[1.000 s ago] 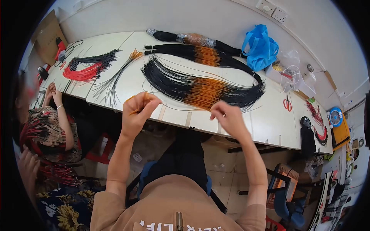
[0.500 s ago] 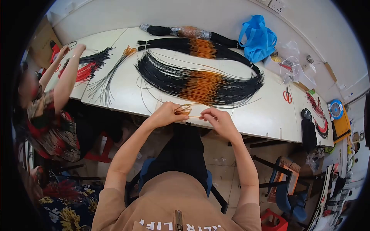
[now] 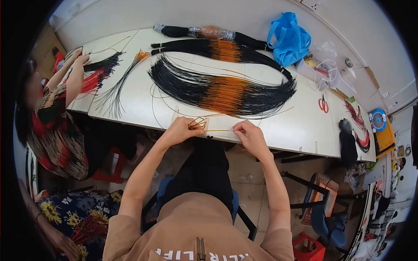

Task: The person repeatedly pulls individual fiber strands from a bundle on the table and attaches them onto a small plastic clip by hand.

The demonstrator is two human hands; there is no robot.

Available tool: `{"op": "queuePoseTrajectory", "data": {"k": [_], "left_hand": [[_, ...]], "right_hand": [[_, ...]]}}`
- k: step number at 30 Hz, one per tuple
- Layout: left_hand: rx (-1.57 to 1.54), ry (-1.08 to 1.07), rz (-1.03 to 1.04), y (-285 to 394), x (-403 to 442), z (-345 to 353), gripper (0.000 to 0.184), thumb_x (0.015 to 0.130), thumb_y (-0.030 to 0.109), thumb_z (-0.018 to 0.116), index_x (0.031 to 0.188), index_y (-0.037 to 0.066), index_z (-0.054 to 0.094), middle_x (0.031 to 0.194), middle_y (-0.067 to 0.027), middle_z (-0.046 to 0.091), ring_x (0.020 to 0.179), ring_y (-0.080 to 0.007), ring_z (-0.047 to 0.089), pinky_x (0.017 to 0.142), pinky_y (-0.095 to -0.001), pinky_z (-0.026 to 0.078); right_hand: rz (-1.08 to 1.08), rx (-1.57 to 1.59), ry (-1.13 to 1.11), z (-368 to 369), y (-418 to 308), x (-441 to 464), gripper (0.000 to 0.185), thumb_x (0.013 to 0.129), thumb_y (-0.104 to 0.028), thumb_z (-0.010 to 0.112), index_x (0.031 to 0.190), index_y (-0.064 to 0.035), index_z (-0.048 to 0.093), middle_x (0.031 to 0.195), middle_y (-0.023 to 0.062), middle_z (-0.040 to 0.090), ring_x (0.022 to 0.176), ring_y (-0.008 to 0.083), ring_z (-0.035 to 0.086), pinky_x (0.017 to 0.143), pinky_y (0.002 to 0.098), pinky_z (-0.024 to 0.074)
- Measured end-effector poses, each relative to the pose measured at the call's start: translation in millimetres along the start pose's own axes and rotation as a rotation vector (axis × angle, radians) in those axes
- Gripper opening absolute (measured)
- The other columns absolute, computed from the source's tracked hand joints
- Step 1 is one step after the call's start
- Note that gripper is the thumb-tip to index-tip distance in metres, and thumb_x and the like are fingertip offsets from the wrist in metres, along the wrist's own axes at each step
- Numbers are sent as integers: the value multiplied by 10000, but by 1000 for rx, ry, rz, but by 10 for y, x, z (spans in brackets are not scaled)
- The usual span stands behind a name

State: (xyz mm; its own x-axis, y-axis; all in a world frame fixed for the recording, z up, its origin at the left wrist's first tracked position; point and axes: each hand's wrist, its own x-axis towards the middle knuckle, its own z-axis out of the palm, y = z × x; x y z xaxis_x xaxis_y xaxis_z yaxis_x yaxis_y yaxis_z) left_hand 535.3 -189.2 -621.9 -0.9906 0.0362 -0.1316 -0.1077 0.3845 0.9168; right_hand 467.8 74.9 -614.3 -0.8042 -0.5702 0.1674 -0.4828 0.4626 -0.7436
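Observation:
My left hand is closed at the table's front edge, holding orange cord folded into several loops. A single length of orange cord runs taut from it to my right hand, whose thumb and finger pinch its other end. Just beyond both hands lies a wide bundle of black cords with orange middles, spread in a curve. A small clear plate on the table is partly hidden by my left hand and the loops.
Tied black-and-orange bundles lie at the back, near a blue bag. Red-handled scissors lie right; loose dark cords with orange ends lie left. A co-worker handles cords at far left. A red stool stands below right.
My hands have moved farther apart, and the cord between them is longer and straighter. The co-worker's hands have come lower and closer together. The whole view has shifted slightly.

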Motion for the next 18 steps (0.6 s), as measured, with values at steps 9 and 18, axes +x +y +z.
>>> {"op": "queuePoseTrajectory", "data": {"k": [9, 18], "left_hand": [[20, -10, 9, -39, 26, -39, 190, 792, 107, 765, 761, -57, 675, 643, -39, 630, 537, -95, 467, 539, -227, 406], [5, -15, 35, -16, 13, -45, 185, 792, 102, 762, 758, -58, 676, 646, -45, 637, 541, -95, 479, 544, -225, 414]], "right_hand": [[8, 68, 2, 20, -4, 3, 34, 837, 19, 604, 812, 14, 580, 952, 71, 670, 782, 198, 595, 721, 282, 478], [-42, -55, 54, 62, -66, -16, 56, 832, -6, 616, 885, 3, 631, 932, 73, 664, 786, 204, 600, 721, 292, 482]]}}
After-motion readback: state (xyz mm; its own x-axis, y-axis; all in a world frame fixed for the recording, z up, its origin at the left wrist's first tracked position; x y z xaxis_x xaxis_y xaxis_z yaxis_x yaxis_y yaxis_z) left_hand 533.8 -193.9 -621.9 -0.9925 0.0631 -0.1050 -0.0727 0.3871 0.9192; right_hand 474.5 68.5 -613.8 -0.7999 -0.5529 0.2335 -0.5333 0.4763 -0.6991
